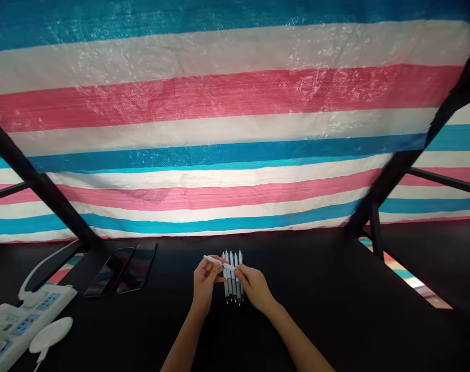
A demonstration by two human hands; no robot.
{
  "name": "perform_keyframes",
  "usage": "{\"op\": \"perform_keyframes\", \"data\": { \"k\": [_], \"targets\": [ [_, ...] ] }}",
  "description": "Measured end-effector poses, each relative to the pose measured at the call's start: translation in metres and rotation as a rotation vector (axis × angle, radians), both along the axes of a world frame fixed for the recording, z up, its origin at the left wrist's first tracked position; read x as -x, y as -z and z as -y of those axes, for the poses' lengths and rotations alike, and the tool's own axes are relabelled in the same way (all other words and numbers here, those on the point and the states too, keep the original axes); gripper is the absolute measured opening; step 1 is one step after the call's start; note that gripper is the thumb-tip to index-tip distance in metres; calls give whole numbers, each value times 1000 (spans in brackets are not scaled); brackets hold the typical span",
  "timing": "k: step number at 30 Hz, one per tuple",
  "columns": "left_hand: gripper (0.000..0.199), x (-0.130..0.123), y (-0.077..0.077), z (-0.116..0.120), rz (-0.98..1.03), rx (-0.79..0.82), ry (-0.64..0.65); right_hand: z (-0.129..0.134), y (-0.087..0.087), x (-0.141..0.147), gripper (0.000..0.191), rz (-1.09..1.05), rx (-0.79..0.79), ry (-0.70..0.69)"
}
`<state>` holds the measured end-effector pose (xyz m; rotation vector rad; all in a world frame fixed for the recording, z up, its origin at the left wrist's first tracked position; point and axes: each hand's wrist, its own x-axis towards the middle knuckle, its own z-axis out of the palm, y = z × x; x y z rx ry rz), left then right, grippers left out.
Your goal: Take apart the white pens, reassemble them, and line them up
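It looked like a makeshift work booth: a striped tarp (235, 93) hung across the top and middle of the frame, black bars (60, 201) slanted at both sides, and a black desk (335, 310) spanned the bottom, with a power strip (36, 313) lower left.

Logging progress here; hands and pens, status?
Left hand and right hand gripping white pen. Row of pens close beneath. Power strip off left, clear of hands.
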<state>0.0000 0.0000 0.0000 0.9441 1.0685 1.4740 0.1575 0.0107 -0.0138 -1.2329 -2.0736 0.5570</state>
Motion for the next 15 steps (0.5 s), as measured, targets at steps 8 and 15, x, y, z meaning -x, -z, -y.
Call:
{"op": "perform_keyframes", "data": {
  "k": [8, 15],
  "targets": [
    [38, -9, 1, 1, 84, 62, -95, 2, 0, 2, 32, 113, -263, 69],
    [28, -10, 2, 0, 159, 135, -149, 0, 1, 2, 33, 151, -433, 67]
  ]
}}
